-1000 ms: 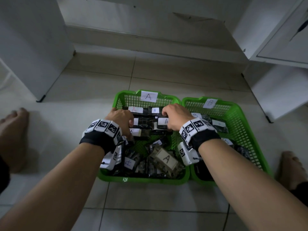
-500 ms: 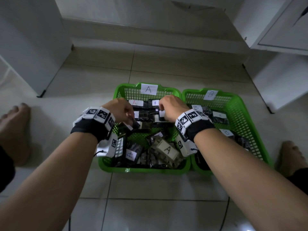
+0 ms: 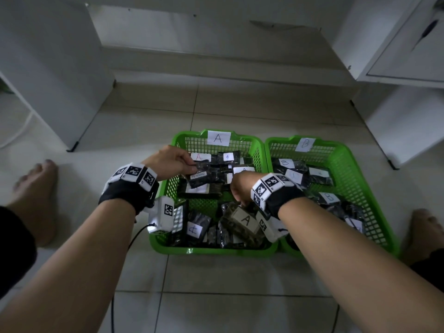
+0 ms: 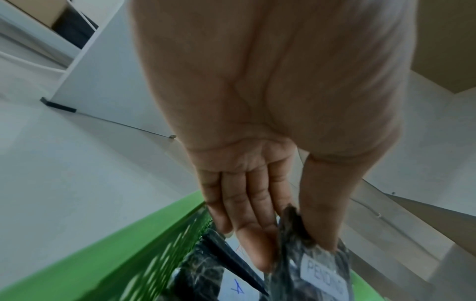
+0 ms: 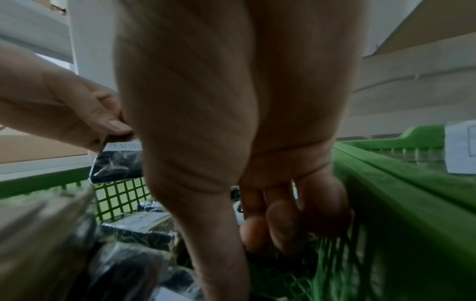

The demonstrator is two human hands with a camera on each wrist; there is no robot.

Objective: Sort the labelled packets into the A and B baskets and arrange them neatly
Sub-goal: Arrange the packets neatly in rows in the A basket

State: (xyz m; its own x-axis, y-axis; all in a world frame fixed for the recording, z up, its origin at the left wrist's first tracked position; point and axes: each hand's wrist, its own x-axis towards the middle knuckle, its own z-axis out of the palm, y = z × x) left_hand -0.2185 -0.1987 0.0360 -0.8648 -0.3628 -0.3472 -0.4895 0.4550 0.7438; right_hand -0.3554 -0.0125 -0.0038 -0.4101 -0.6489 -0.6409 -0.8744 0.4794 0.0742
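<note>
Two green baskets stand side by side on the floor: basket A [image 3: 211, 251] on the left and basket B [image 3: 360, 179] on the right, each with a paper letter on its far wall. Both hold dark packets with white labels. My left hand [image 3: 193, 167] [image 4: 293, 244] pinches a dark packet labelled PENDING [image 3: 201, 179] [image 4: 316, 275] [image 5: 115, 165] by its top edge, above the far left of basket A. My right hand [image 3: 241, 200] [image 5: 247, 240] dips into the middle of basket A, fingers loosely curled, just above a packet marked A [image 3: 242, 222]. I see nothing between its fingers.
White cabinets stand at the left [image 3: 48, 68] and the right [image 3: 408, 116], with a step behind the baskets. A bare foot rests on either side, left [image 3: 36, 188] and right [image 3: 425, 227]. A black cable [image 3: 120, 308] trails under my left arm. Pale tiled floor lies in front.
My left hand has lifted the PENDING packet off the far stack in basket A. My right hand has left the far row and come back and down toward the basket's middle.
</note>
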